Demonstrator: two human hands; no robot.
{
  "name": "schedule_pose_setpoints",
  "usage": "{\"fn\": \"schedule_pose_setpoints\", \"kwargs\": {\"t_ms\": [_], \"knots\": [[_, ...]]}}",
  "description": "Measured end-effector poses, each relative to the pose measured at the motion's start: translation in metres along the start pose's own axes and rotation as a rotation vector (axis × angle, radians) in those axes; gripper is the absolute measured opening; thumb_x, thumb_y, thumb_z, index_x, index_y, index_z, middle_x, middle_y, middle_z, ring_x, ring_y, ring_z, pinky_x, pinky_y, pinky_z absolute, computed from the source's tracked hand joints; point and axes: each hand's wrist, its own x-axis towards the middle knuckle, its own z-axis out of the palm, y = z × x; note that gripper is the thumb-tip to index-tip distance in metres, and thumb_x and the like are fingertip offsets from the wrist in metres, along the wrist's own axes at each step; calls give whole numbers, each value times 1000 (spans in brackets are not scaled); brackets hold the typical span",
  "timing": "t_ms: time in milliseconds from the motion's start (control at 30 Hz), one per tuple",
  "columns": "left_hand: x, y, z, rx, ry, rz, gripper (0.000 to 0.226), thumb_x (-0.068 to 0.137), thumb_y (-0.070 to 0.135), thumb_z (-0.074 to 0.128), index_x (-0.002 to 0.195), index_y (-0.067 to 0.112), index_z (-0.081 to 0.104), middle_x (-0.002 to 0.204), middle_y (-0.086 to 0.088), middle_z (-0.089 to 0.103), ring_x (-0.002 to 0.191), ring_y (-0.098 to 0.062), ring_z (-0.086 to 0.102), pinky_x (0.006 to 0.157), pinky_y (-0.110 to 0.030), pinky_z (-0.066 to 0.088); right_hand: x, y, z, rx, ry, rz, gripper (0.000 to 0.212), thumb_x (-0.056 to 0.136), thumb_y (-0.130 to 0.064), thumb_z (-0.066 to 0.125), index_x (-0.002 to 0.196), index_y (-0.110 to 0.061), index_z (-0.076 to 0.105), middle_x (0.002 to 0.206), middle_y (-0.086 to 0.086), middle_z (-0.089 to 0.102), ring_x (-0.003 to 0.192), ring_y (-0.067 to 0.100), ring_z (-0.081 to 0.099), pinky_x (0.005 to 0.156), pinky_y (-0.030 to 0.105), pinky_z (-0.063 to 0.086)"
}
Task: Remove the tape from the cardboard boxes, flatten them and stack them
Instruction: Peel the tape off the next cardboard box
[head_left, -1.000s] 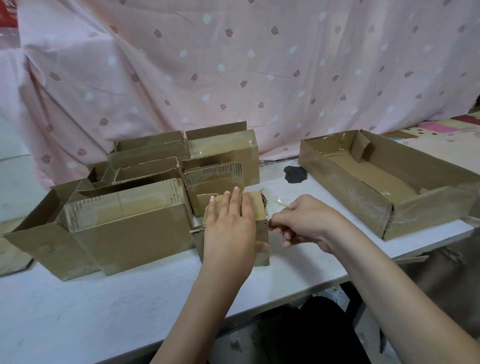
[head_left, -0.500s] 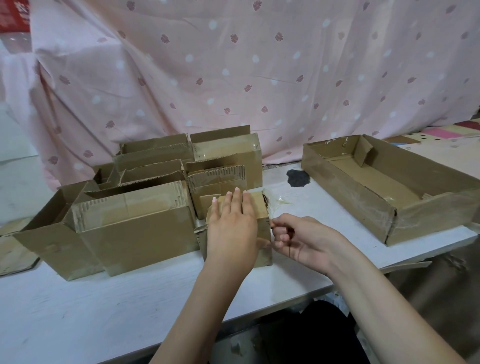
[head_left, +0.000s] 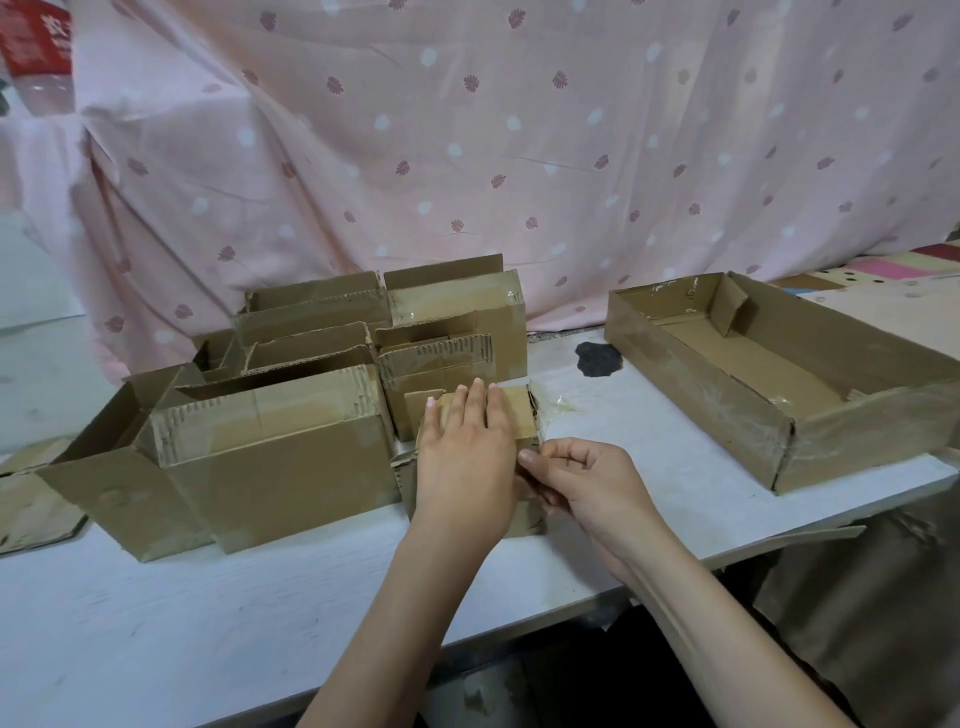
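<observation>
Pressing small box (head_left: 522, 410) flat-palmed, your left hand (head_left: 465, 462); right hand (head_left: 582, 480) at 3 o'clock, grip pinching tape (head_left: 543, 421) running toward 12.

Honestly not much to read here. The only lettering I can spot is on a red thing (head_left: 36, 36) at the far left, poking out from behind the pink patterned cloth (head_left: 519, 156): it has some white characters on it, but they're cut off by the edge and too blurry to make out. The cardboard boxes (head_left: 280, 447) on the white table (head_left: 156, 623) show plain brown sides with shiny tape and no print, labels or numbers that I can see. Same for the long shallow box (head_left: 753, 415) on the right, no markings I can read.
</observation>
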Motion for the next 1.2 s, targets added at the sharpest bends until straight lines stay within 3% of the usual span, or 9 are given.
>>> {"fn": "schedule_pose_setpoints", "kwargs": {"t_ms": [167, 400, 533, 600, 700, 867, 1000, 1100, 1200], "knots": [[1, 0, -3, -2, -20, -4, 97, 92, 43, 65, 156, 7, 1, 166, -10, 4, 153, -25, 2, 124, -48, 2, 0, 2, 5, -29, 57, -29, 23, 87, -7, 74, 68, -8, 61, 50, 3, 53, 45, 14, 40, 49, 26, 35], [2, 3, -8, -3, -24, -26, 80, 98, 24, 51, 156, 6, -1, 166, -11, 3, 153, -25, 1, 123, -49, 2, 2, -3, 6, -131, 57, -58, 28, 90, -5, 71, 67, -5, 56, 44, -7, 52, 41, 5, 47, 48, 15, 39], [2, 5, -5, 26, -31, -31, 91, 96, 33, 61, 156, 5, -1, 166, -12, 3, 153, -26, 1, 123, -49, 2, 4, -13, 2, -143, -1, 71, 26, 90, -7, 72, 66, -2, 63, 55, 5, 60, 52, 14, 52, 58, 23, 43], [2, 4, -4, 36, -37, -29, 96, 93, 34, 66, 156, 5, -1, 166, -13, 3, 153, -27, 2, 123, -49, 2, 6, -21, -1, -119, -53, 166, 24, 91, -4, 70, 69, 1, 64, 59, 10, 54, 49, 14, 53, 55, 24, 42], [2, 5, -3, 39, -28, -36, 100, 89, 33, 70, 156, 6, 1, 165, -13, 6, 153, -27, 4, 123, -49, 2, 9, -29, -3, -42, -90, 270, 28, 92, 2, 65, 64, 2, 62, 58, 5, 40, 42, 11, 44, 46, 21, 39], [1, 9, -6, 43, -12, -26, 90, 92, 16, 62, 156, 4, -1, 165, -14, 4, 153, -28, 2, 123, -49, 0, 9, -29, -2, -96, -59, 249, 36, 92, 2, 65, 57, -2, 59, 48, 2, 38, 49, 15, 39, 54, 24, 47], [4, 10, -3, 29, -14, 2, 95, 91, 24, 67, 156, 5, 0, 165, -13, 4, 153, -27, 2, 123, -49, 0, 8, -39, -9, -94, -108, 304, 38, 92, 3, 64, 55, -3, 61, 52, 2, 37, 46, 11, 36, 55, 23, 54], [9, 6, -3, -8, -13, 32, 107, 86, 48, 70, 157, 8, 1, 166, -10, 3, 153, -25, 1, 124, -47, -2, 10, -49, -19, -103, -102, 310, 49, 93, 3, 63, 45, -9, 62, 57, 2, 32, 42, 8, 35, 58, 23, 57], [6, 1, -6, -4, -20, 88, 110, 84, 61, 64, 157, 10, -1, 166, -10, 1, 153, -25, 0, 124, -44, -2, 9, -58, -25, -126, -171, 358, 36, 92, -2, 67, 57, -6, 63, 54, 1, 38, 43, 7, 37, 61, 24, 58]]}}
